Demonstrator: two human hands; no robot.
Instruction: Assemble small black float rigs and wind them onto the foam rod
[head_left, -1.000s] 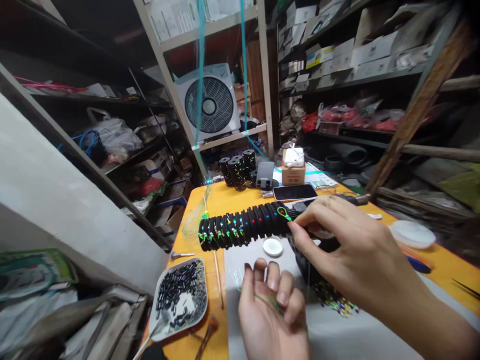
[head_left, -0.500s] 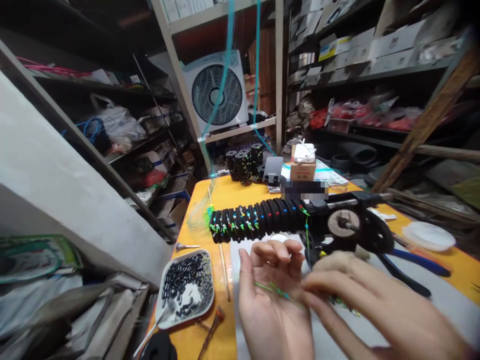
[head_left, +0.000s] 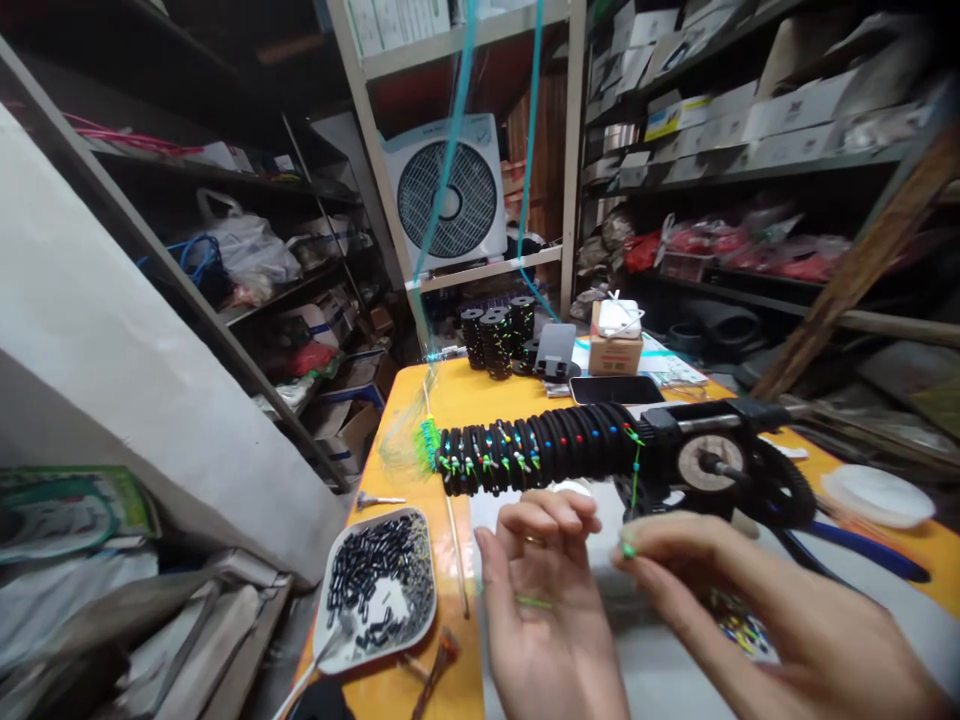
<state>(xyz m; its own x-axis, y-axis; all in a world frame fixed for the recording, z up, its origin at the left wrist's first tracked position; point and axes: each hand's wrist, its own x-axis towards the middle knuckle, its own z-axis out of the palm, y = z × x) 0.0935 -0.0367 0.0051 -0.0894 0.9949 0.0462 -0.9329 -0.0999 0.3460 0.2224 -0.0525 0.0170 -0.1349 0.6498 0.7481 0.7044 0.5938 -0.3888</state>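
Observation:
My left hand (head_left: pixel 547 610) is palm up below the spools, its fingers apart and slightly curled. A short green thread (head_left: pixel 534 602) lies loose on its palm. Beside it, my right hand (head_left: pixel 750 600) pinches a small bright green knotted thread (head_left: pixel 628 550) between thumb and forefinger. Just beyond both hands, a row of black spools (head_left: pixel 540 445) sits on a winding device (head_left: pixel 709 465), with coloured beads and green knots along it. A green thread with a blue bead (head_left: pixel 636 470) hangs at its right end. Partly behind my right hand lie multicoloured beads (head_left: pixel 739 625).
On the left of the yellow table (head_left: pixel 405 400) stands a white tray (head_left: pixel 330 640) of small black tubes, with a spoon in it. Blue-handled pliers (head_left: pixel 877 550) and a white lid (head_left: pixel 877 495) are at right. Behind are a phone (head_left: pixel 616 390), stacked spools (head_left: pixel 495 345) and a box (head_left: pixel 615 352).
My right hand has drawn slightly away from my left palm, now with a green piece at its fingertips. Less green thread shows on the left palm. The view has shifted a little.

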